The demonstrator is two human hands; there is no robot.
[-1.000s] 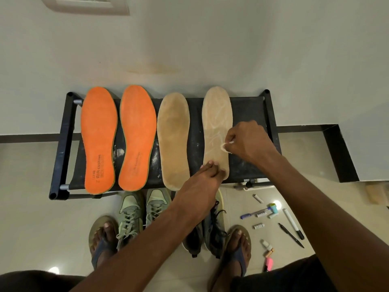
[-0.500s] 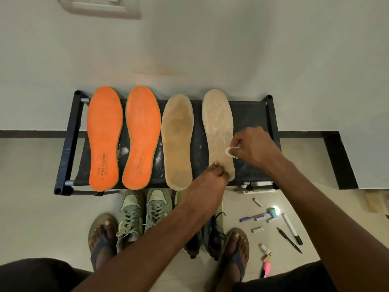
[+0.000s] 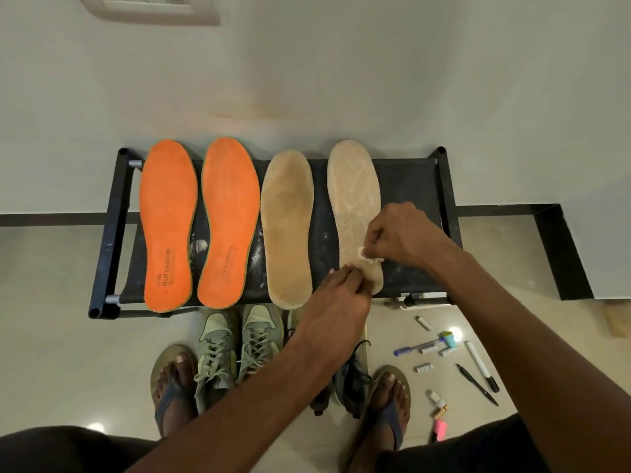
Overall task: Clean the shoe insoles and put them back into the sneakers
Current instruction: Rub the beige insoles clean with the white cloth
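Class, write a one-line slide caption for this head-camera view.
Right hand rubs a small white wipe on the rightmost tan insole while the left hand pins its heel.

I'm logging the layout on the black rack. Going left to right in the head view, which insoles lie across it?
First orange insole → second orange insole → plain tan insole → streaked tan insole, which the left hand holds down and the right hand wipes.
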